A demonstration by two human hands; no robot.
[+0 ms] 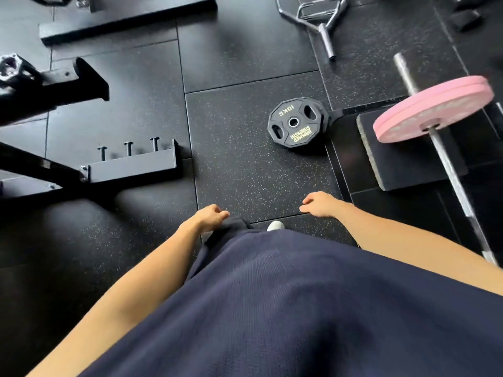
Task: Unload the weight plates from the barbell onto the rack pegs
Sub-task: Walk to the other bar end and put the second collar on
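A steel barbell (449,170) runs along the right side, its sleeve carrying two pink weight plates (432,108) over a black foam pad (402,161). A black 10 kg plate (298,123) lies flat on the rubber floor, left of the pad. On the left stands a black rack base with three short upright pegs (128,148). My left hand (211,216) hangs by my thigh, fingers loosely curled, holding nothing. My right hand (321,204) hovers low over the floor, well short of the black plate, fingers loosely apart and empty.
A chrome multi-grip bar (321,20) lies on the floor at the top. Black machine frames (54,88) fill the left side. A white shoe tip (275,225) shows below my hands. My dark blue shirt covers the lower view.
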